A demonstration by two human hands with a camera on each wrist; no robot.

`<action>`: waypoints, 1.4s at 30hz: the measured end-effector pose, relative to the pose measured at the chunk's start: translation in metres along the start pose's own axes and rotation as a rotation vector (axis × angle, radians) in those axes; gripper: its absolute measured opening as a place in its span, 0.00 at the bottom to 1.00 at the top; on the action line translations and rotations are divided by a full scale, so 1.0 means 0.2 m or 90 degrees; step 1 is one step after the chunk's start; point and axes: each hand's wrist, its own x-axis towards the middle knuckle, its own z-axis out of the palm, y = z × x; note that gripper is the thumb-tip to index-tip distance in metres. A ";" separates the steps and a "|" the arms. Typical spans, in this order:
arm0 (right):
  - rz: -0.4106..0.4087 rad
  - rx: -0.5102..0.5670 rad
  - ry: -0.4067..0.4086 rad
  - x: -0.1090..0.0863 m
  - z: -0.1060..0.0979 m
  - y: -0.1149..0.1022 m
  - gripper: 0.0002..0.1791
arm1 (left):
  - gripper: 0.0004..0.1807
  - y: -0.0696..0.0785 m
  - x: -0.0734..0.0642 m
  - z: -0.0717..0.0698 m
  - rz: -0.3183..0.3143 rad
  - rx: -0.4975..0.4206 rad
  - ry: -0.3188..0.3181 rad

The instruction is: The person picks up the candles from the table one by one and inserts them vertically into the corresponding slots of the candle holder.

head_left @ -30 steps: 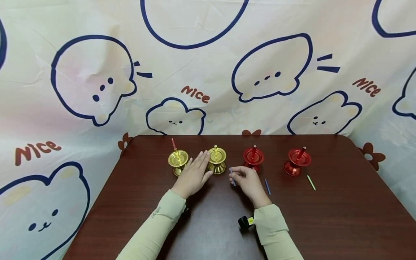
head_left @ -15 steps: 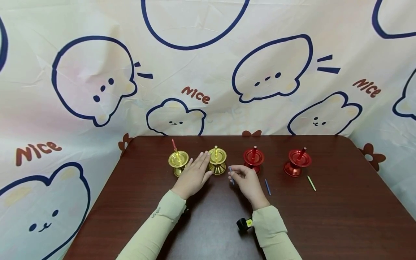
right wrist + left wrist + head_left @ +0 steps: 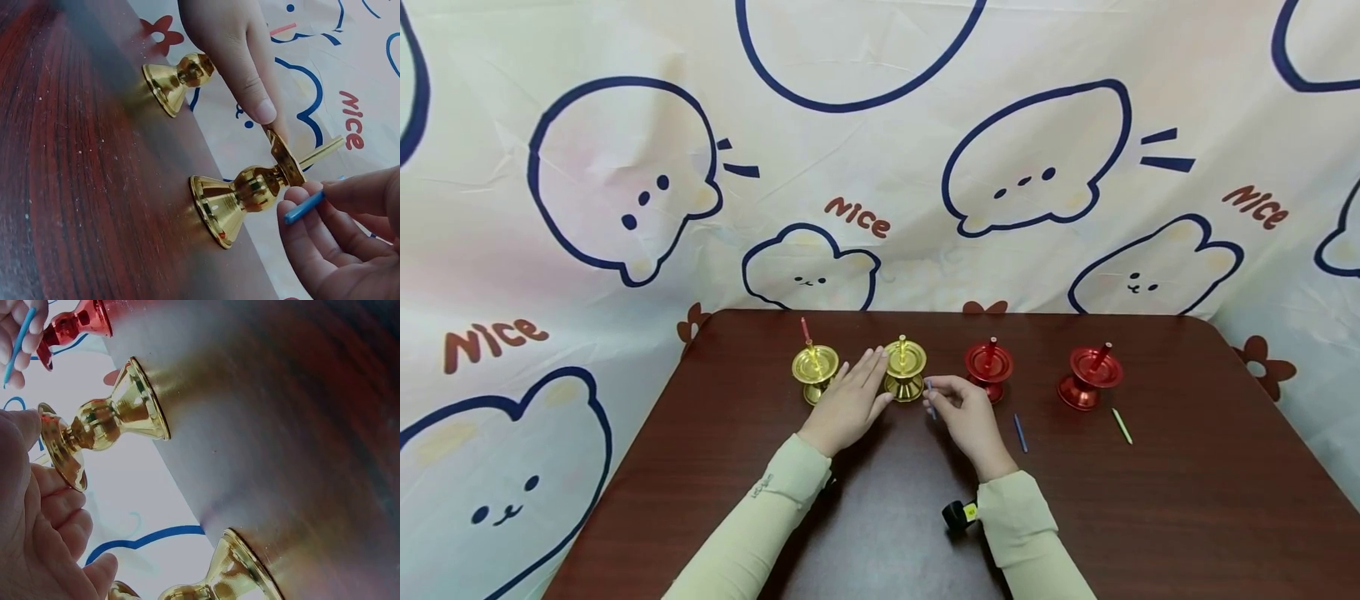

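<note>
My left hand touches the dish edge of the second gold candle holder, its fingers straight. Thumb and fingers lie against the rim in the left wrist view. Between thumb and fingers, my right hand pinches a thin blue candle, just right of that holder and apart from its tube. The tube of this gold holder bears no candle. To the left stands another gold candle holder with a red candle upright in it, partly hidden by my left hand.
Two red candle holders, a nearer one and a farther one, stand to the right. A second blue candle and a green candle lie on the brown table. Behind hangs a printed cloth.
My right hand has shifted slightly left with the blue candle, nearer the second gold holder. The left hand stays at the dish. The head view has turned a little.
</note>
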 end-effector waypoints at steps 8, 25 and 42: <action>-0.019 -0.002 0.013 0.04 0.01 -0.03 0.13 | 0.35 0.00 0.00 -0.02 0.009 0.013 -0.006; -0.101 -0.040 0.045 0.11 -0.01 -0.10 0.13 | 0.35 -0.02 0.02 0.01 0.035 0.049 0.002; -0.147 -0.005 0.059 0.18 0.00 -0.20 0.14 | 0.36 -0.01 0.02 0.00 0.031 0.060 -0.003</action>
